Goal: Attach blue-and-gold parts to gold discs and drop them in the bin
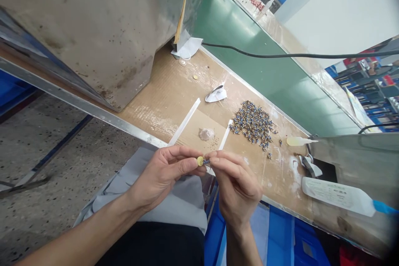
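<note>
Bare arms [93, 224] reach over a gray cloth [177, 203] on the lap, and the two hands meet near the edge of the counter [149, 112]. The left hand [162, 174] pinches a round yellow disc [200, 161] between thumb and finger. It is likely held by its rim so the flat side can be seen. The right hand [235, 174] pinches a small blue piece [206, 161] right at the disc, with just the fingertips, maybe because it is so tiny. I cannot tell if the two are joined.

Just past the hands, a clear little dish or bag [206, 134] sits between two white tape strips [184, 122], with tiny specks [215, 143] beside it. The tape may mark off a small work spot. Farther right is a pile of blue and brass bits [254, 124], near enough to reach. A big bottle [338, 195] lies on its side, out of the way.
</note>
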`<state>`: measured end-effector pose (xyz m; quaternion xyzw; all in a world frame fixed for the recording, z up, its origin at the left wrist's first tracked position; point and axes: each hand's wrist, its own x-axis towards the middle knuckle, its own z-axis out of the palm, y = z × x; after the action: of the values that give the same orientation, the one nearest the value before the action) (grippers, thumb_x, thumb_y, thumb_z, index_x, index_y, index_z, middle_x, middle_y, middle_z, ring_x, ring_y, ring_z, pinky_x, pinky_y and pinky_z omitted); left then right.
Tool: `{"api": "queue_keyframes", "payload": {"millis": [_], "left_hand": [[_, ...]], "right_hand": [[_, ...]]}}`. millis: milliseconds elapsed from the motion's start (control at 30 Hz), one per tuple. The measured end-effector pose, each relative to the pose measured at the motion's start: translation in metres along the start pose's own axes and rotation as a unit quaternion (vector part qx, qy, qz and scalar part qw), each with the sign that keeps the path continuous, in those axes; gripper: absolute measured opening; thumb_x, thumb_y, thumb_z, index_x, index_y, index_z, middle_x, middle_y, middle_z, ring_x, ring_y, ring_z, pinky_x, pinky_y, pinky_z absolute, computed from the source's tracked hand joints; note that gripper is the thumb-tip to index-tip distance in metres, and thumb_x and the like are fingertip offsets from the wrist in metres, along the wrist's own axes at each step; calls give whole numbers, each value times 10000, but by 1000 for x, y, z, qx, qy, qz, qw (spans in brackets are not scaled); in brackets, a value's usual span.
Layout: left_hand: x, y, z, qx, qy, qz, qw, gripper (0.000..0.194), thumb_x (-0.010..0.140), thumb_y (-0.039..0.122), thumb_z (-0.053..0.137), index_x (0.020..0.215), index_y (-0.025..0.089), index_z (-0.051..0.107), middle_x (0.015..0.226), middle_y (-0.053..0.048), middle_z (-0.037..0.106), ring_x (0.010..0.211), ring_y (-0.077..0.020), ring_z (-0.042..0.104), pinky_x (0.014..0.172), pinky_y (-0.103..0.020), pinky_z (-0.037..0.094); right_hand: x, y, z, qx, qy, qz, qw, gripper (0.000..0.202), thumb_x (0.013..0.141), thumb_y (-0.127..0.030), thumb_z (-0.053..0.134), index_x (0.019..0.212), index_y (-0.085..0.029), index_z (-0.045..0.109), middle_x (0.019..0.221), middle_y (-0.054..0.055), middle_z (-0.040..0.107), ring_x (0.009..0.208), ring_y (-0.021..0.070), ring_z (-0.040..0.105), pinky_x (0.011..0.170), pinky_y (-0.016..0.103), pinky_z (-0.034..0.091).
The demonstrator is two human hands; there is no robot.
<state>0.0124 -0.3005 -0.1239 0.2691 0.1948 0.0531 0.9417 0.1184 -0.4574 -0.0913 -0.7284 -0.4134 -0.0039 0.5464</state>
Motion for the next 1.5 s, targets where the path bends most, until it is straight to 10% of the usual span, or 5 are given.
{"api": "queue_keyframes", "payload": {"millis": [567,1133,1500], "left_hand": [[-5,3,2,17,-9,25,1000,143,950,250,962,1086,214,936,1046,-52,918,880,-137,866,887,-188,688],[-20,11,21,175,3,80,981,86,1000,273,905,1080,275,938,1151,-45,884,1059,-195,838,952,-235,669],[-22,-1,27,278,80,157,944,110,986,222,882,1012,311,940,972,-5,835,938,-161,783,861,-212,623]], "right_hand": [[0,-2,-2,-18,-16,-17,1000,365,1022,12,769,1215,-281,867,1186,34,852,1056,199,845,953,323,714],[-27,-6,-1,-170,24,-196,966,495,941,55,830,1396,-139,809,1373,136,815,1167,322,842,912,434,790],[-54,2,10,-179,58,-159,969,533,981,-23,846,1405,-343,806,1361,35,830,1143,314,861,901,460,818]]}}
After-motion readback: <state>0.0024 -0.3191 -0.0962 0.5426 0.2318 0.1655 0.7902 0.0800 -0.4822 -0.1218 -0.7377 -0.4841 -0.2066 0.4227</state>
